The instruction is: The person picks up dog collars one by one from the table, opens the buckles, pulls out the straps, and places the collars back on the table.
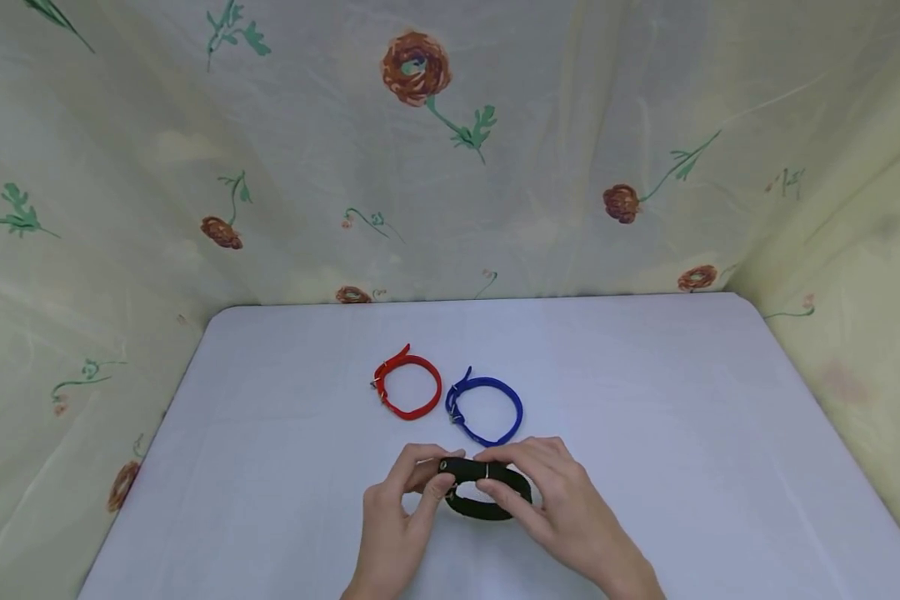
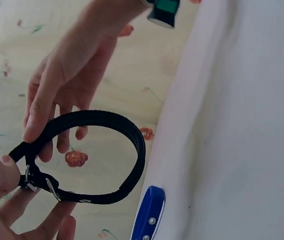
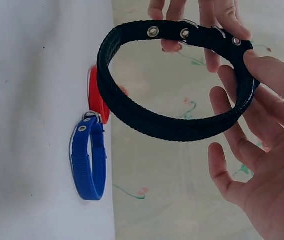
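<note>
A black collar [image 1: 482, 509] with metal eyelets and a buckle [image 2: 53, 189] forms a closed loop, held up above the table. My left hand [image 1: 397, 521] pinches it near the buckle and strap end, thumb toward me. On the other side my right hand [image 1: 562, 504] grips the band between thumb and fingers. Just beyond the hands a blue collar [image 1: 520, 410] lies looped on the table, and a red collar [image 1: 409, 415] lies to its left. The right wrist view shows eyelets [image 3: 153, 32] along the black strap; fingers partly cover its end.
A white-covered table [image 1: 270, 467] with rounded far corners carries the collars. Floral curtain fabric [image 1: 525, 208] hangs behind it and along both sides. A dark band with a green patch [image 2: 164, 11] is on the right wrist.
</note>
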### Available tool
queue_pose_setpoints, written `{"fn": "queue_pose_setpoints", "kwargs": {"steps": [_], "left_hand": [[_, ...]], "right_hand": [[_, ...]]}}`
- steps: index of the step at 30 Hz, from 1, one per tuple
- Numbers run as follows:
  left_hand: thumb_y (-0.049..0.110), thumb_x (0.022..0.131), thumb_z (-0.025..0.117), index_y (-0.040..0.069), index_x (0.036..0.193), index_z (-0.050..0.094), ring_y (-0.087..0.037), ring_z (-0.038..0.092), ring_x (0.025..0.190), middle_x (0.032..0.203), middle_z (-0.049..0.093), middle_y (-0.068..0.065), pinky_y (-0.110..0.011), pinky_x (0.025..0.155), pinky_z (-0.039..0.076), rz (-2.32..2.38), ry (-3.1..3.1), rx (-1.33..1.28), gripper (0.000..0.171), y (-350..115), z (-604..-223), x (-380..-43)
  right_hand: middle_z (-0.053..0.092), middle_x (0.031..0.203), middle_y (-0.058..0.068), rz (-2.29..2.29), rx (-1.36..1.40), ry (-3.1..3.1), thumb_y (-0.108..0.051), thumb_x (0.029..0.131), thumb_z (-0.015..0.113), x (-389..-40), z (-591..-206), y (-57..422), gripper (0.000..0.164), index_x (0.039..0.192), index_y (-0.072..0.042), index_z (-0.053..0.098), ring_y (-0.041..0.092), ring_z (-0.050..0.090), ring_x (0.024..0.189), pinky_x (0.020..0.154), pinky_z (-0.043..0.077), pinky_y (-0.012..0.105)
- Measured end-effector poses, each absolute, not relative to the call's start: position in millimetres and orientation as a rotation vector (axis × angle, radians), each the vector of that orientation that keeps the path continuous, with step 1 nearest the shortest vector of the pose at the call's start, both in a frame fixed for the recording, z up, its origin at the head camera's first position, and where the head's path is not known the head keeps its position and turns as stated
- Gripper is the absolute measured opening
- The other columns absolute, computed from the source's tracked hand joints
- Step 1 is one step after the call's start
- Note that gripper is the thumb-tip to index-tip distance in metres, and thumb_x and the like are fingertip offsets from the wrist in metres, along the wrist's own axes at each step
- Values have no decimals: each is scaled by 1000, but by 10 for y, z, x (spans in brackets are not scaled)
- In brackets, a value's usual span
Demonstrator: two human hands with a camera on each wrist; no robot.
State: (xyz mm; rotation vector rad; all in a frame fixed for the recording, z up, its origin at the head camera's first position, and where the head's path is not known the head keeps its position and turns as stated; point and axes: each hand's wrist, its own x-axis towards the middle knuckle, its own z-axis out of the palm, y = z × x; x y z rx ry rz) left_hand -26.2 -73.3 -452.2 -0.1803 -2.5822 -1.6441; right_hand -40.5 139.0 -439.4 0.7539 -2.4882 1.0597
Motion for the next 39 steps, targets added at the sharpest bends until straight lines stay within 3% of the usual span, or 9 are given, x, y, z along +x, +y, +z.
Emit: {"fn": "queue_pose_setpoints", "kwargs": {"steps": [6,13,19,32,39], "left_hand": [[36,105,68,29,119,64,-6,77,93,113,84,8,-27,83,58,-1748,-2592,-158,15,-751,-4526,-273],[39,99,76,37,121,71,1,72,97,110,78,23,-30,86,60,-1515,-2583,-341,23,-770,-4548,-295],[33,96,79,33,117,74,4,71,93,109,79,22,-27,83,60,-1365,-2494,-433,22,-762,-4589,-283],[35,95,79,38,110,77,-1,73,98,103,81,21,-29,84,55,-1711,-2514,-105,15,-708,-4512,-266],[31,94,81,34,107,77,-3,73,93,99,82,15,-27,83,53,-1846,-2483,-7,14,-712,-4520,-272]], "right_hand": [[80,108,-19,1024,747,-2502,-21,95,83,-409,-4393,1378,25,119,-26,77,2,73,97,92,52,28],[80,113,-15,911,846,-2487,-26,98,80,-409,-4387,1375,24,122,-24,76,4,72,101,95,48,29],[79,114,-14,875,889,-2463,-27,100,78,-405,-4390,1371,23,122,-23,75,5,73,102,95,48,30],[79,113,-16,911,846,-2479,-29,98,81,-418,-4404,1388,23,120,-24,75,4,72,102,96,46,30],[79,111,-16,924,825,-2482,-27,96,83,-425,-4407,1386,24,118,-24,75,5,71,100,95,45,27]]}}
